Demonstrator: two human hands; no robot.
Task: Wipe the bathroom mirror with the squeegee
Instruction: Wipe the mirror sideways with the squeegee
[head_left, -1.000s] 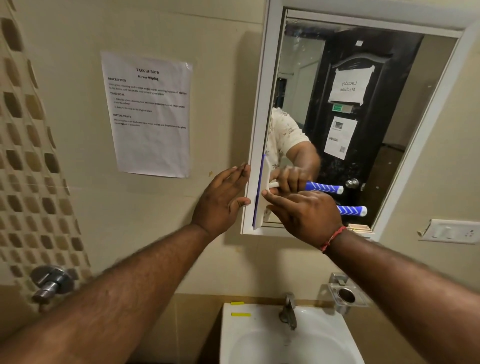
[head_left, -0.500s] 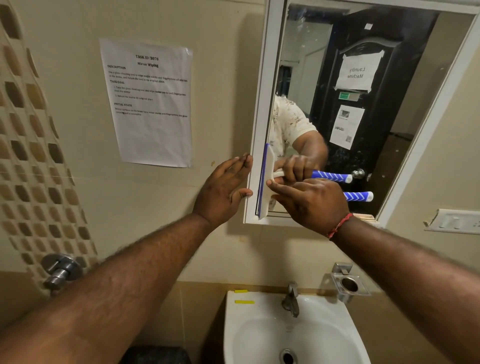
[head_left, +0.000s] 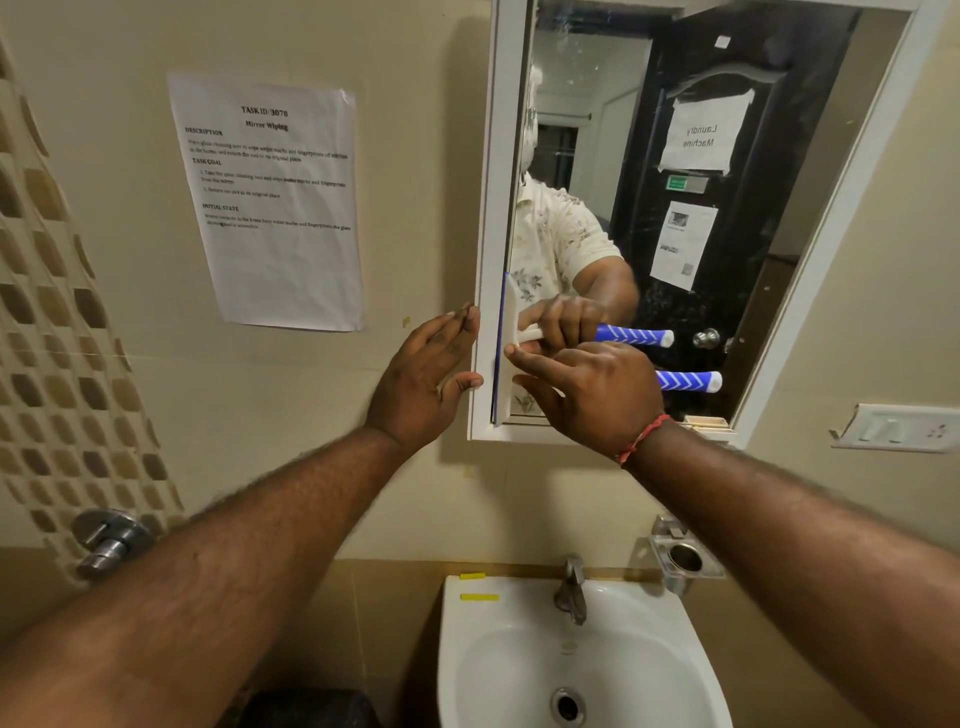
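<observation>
Squeegee (head_left: 506, 353) sits on the mirror (head_left: 675, 218) by its left edge. Right hand (head_left: 592, 395) holds its handle tight to press the blade flat. Left hand (head_left: 426, 379), fingers wide and holding nothing, steadies the frame (head_left: 485, 260).

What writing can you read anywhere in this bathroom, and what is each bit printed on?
"TASK ID: 3078", "Mirror Wiping", "DESCRIPTION", "TASK GOAL", "INITIAL STATE": headings on the wall sheet; its body text is too blurred to read reliably.
"Laundry Machine": door paper seen reversed in the mirror.
Green sticker and lower door notice: too small to read.
</observation>
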